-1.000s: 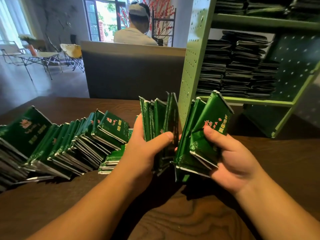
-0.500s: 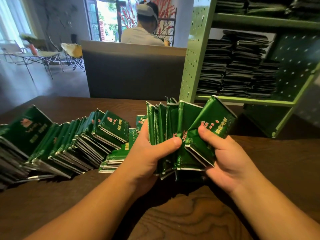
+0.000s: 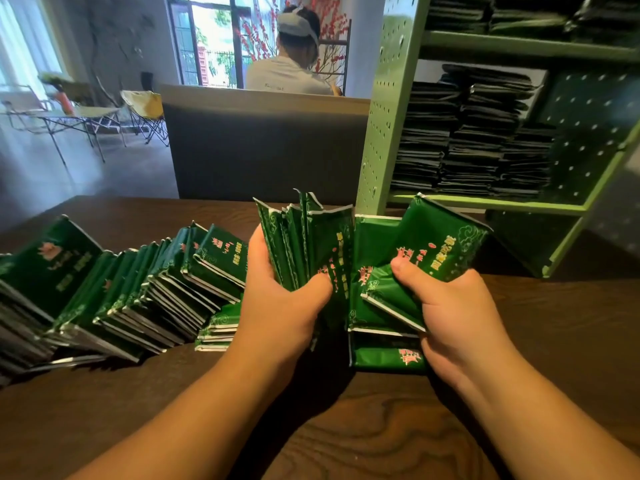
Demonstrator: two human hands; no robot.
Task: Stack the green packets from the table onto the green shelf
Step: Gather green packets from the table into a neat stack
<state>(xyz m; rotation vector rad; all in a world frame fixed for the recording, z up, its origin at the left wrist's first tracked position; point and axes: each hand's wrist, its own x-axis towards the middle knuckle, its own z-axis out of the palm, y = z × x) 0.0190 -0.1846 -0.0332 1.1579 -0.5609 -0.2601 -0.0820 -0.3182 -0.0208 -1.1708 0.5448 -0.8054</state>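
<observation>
A dark wooden counter (image 3: 363,441) with bold grain fills the foreground. Behind its far edge stands a grey partition (image 3: 263,147) with a pale top edge. Beyond the partition a person in a white shirt (image 3: 287,76) sits facing away, wearing a pale headband. Past that person is a glass door (image 3: 207,39) with greenery outside, and a branch of red blossoms (image 3: 329,32) near a dark rack. At the left, a folding table (image 3: 72,116) and a folding chair (image 3: 147,107) stand on the grey floor (image 3: 114,174); something orange, perhaps a bottle, rests on that table.
</observation>
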